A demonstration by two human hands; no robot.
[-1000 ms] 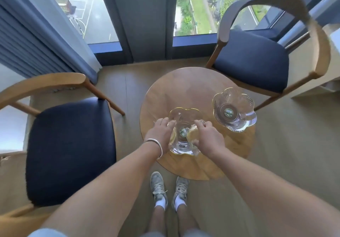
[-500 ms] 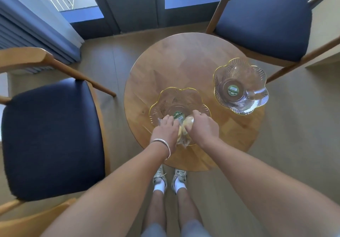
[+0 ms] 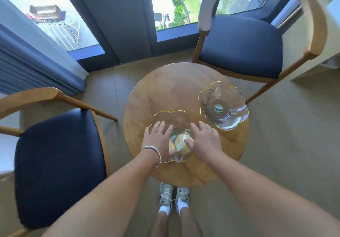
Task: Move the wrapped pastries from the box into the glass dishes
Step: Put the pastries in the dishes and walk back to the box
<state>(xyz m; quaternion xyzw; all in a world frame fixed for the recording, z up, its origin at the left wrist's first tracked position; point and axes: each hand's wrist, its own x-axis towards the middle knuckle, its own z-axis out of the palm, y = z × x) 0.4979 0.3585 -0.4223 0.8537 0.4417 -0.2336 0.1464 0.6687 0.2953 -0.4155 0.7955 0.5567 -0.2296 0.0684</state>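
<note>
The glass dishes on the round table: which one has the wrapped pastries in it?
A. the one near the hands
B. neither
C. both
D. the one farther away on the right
A: the wrapped pastries lie in the near glass dish, between the open left hand and right hand; the far glass dish shows only a green sticker.

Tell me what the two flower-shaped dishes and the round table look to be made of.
Near dish and far dish: clear ribbed glass, apparently, with a thin gold rim; the table grain shows through them. Clear plastic cannot be ruled out. Each carries a green sticker at the base. Round table: wood, light honey tone with visible grain and a soft satin sheen; solid or veneer cannot be told.
</note>
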